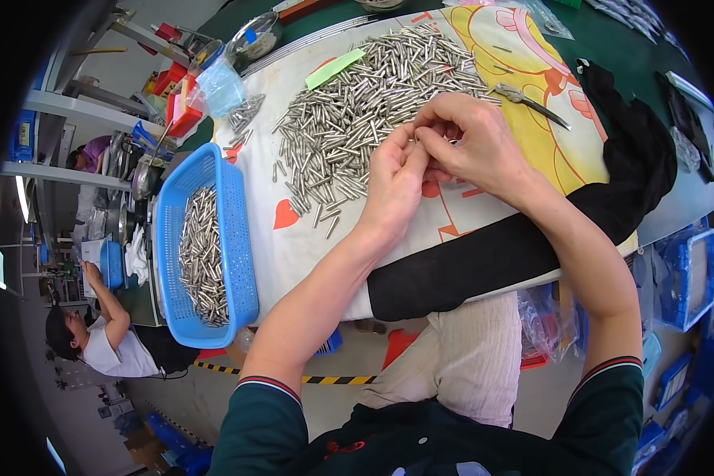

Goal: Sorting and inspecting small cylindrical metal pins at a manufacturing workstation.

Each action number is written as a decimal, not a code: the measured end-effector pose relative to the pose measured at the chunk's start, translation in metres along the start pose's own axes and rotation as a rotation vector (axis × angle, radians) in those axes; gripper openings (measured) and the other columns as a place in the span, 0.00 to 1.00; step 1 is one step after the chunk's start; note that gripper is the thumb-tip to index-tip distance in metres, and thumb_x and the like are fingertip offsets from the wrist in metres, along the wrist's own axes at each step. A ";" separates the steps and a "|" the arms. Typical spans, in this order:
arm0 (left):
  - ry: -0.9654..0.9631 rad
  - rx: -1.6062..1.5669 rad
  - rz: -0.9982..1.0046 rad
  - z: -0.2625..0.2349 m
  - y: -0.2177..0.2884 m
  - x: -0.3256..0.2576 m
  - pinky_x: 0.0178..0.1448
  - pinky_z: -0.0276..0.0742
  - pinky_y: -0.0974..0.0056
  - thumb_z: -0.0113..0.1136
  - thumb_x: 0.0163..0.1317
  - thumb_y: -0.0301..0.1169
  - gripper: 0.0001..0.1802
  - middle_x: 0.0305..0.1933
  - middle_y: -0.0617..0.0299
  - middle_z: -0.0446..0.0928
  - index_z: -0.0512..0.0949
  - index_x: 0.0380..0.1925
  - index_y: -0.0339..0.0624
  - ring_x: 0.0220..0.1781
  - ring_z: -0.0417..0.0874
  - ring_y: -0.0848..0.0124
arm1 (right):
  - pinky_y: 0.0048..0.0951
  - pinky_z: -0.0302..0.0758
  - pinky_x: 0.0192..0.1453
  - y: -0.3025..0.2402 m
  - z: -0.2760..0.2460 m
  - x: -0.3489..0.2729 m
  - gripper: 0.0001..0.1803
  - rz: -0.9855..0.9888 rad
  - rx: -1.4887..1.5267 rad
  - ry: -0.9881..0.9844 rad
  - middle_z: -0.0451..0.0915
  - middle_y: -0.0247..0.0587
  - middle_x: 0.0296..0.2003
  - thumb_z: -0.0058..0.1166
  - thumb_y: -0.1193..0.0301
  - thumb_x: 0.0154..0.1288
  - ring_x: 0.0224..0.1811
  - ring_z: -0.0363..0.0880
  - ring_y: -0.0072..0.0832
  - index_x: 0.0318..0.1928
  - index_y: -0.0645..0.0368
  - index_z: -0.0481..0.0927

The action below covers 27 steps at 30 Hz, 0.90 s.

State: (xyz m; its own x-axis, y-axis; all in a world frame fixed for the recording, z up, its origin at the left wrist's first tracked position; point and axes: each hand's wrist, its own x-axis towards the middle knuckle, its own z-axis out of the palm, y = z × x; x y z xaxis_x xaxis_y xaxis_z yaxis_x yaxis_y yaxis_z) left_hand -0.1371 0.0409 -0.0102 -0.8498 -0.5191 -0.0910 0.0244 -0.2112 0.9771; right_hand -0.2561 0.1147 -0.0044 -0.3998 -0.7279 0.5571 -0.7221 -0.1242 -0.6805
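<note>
My left hand (399, 168) and my right hand (474, 143) meet over the near right edge of a pile of short metal pins (357, 111). Both have thumb and fingers pinched together at one spot. Whatever sits between the fingertips is too small and too covered to make out. Beneath them lies a printed cloth (274, 262) with yellow and red figures. A pale green paper slip (335, 69) rests on top of the pile. To the left stands a blue perforated basket (242, 262) with many similar pins (202, 254) inside.
Right of the pile lies a dark-bladed hand tool (535, 107). A black cloth (484, 266) stretches along the table's near edge under my right forearm. Plastic bags (222, 86) and a red bin (184, 111) stand at the far left. Another person (111, 341) sits farther left.
</note>
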 end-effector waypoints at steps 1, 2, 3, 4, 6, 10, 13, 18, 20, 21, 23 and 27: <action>0.000 0.000 0.000 0.000 0.000 0.000 0.32 0.72 0.74 0.44 0.71 0.33 0.13 0.34 0.65 0.76 0.69 0.49 0.38 0.30 0.77 0.78 | 0.34 0.73 0.29 0.000 0.000 0.000 0.06 0.000 0.000 0.000 0.76 0.40 0.21 0.55 0.72 0.50 0.25 0.77 0.34 0.28 0.61 0.79; -0.001 0.003 -0.006 0.001 0.001 0.000 0.32 0.72 0.74 0.43 0.71 0.33 0.13 0.34 0.65 0.76 0.69 0.48 0.39 0.30 0.77 0.78 | 0.34 0.73 0.29 -0.001 -0.001 0.000 0.06 -0.001 -0.008 -0.003 0.76 0.39 0.20 0.55 0.72 0.50 0.24 0.76 0.34 0.28 0.61 0.79; -0.001 0.005 -0.012 0.001 0.001 -0.001 0.32 0.72 0.74 0.43 0.71 0.33 0.13 0.34 0.65 0.76 0.70 0.48 0.39 0.30 0.77 0.78 | 0.34 0.72 0.29 -0.001 -0.001 0.000 0.06 -0.002 -0.016 -0.007 0.75 0.39 0.20 0.55 0.72 0.50 0.24 0.76 0.34 0.28 0.61 0.79; -0.001 0.005 -0.012 0.001 0.001 0.000 0.32 0.72 0.74 0.43 0.71 0.33 0.13 0.34 0.65 0.76 0.70 0.48 0.39 0.30 0.77 0.78 | 0.34 0.72 0.29 -0.001 -0.001 0.000 0.06 -0.002 -0.016 -0.007 0.75 0.39 0.20 0.55 0.72 0.50 0.24 0.76 0.34 0.28 0.61 0.79; 0.001 0.007 -0.018 0.000 0.000 0.000 0.32 0.72 0.74 0.43 0.71 0.34 0.12 0.34 0.65 0.76 0.70 0.47 0.40 0.30 0.77 0.78 | 0.34 0.72 0.29 -0.001 -0.001 0.000 0.06 0.002 -0.026 -0.012 0.75 0.39 0.20 0.56 0.72 0.50 0.24 0.76 0.34 0.28 0.61 0.79; 0.001 0.008 -0.009 0.001 0.001 0.000 0.32 0.72 0.74 0.43 0.71 0.34 0.11 0.33 0.65 0.76 0.70 0.45 0.40 0.30 0.77 0.79 | 0.35 0.72 0.29 -0.003 -0.003 0.001 0.06 0.021 -0.027 -0.031 0.75 0.39 0.19 0.56 0.72 0.50 0.24 0.75 0.34 0.29 0.61 0.79; 0.000 -0.008 -0.004 0.002 0.001 0.001 0.32 0.72 0.74 0.44 0.71 0.35 0.11 0.33 0.66 0.76 0.70 0.44 0.41 0.29 0.77 0.79 | 0.35 0.72 0.29 -0.001 -0.002 0.001 0.06 0.002 -0.028 -0.025 0.75 0.39 0.19 0.56 0.72 0.51 0.24 0.76 0.35 0.29 0.61 0.79; -0.002 -0.020 -0.010 0.002 0.000 0.000 0.31 0.72 0.74 0.44 0.71 0.36 0.11 0.33 0.66 0.77 0.70 0.44 0.41 0.29 0.77 0.79 | 0.35 0.72 0.29 -0.002 -0.002 0.001 0.06 0.010 -0.036 -0.036 0.75 0.39 0.20 0.55 0.72 0.51 0.25 0.76 0.35 0.29 0.60 0.79; 0.003 -0.005 -0.022 0.001 0.000 0.000 0.32 0.72 0.75 0.44 0.71 0.36 0.11 0.33 0.65 0.77 0.70 0.45 0.41 0.29 0.77 0.79 | 0.35 0.72 0.29 -0.002 -0.001 0.000 0.06 0.012 -0.035 -0.034 0.75 0.39 0.19 0.55 0.71 0.51 0.25 0.76 0.35 0.29 0.60 0.79; 0.007 0.011 -0.033 0.001 0.001 0.000 0.32 0.72 0.75 0.44 0.71 0.36 0.11 0.34 0.65 0.77 0.70 0.45 0.41 0.29 0.78 0.78 | 0.35 0.72 0.29 -0.001 -0.001 0.000 0.06 0.014 -0.034 -0.031 0.75 0.39 0.19 0.55 0.71 0.51 0.24 0.76 0.35 0.29 0.60 0.79; -0.003 -0.007 -0.036 0.003 0.003 -0.001 0.32 0.72 0.75 0.44 0.70 0.36 0.12 0.34 0.65 0.77 0.70 0.45 0.41 0.30 0.78 0.78 | 0.36 0.72 0.29 0.000 -0.001 0.000 0.06 0.023 -0.034 -0.042 0.75 0.40 0.19 0.55 0.71 0.51 0.24 0.76 0.35 0.29 0.60 0.79; -0.024 -0.009 -0.062 0.001 0.003 -0.001 0.34 0.73 0.74 0.44 0.70 0.36 0.11 0.33 0.64 0.78 0.70 0.44 0.41 0.30 0.79 0.77 | 0.37 0.72 0.28 -0.002 -0.002 0.001 0.07 0.036 -0.049 -0.069 0.77 0.42 0.20 0.55 0.70 0.52 0.24 0.77 0.38 0.29 0.60 0.79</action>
State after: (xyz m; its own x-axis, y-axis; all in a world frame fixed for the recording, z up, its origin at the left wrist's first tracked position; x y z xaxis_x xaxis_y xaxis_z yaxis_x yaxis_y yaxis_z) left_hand -0.1364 0.0417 -0.0069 -0.8621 -0.4851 -0.1464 -0.0239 -0.2497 0.9680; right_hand -0.2560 0.1155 -0.0018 -0.3871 -0.7763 0.4976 -0.7357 -0.0652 -0.6741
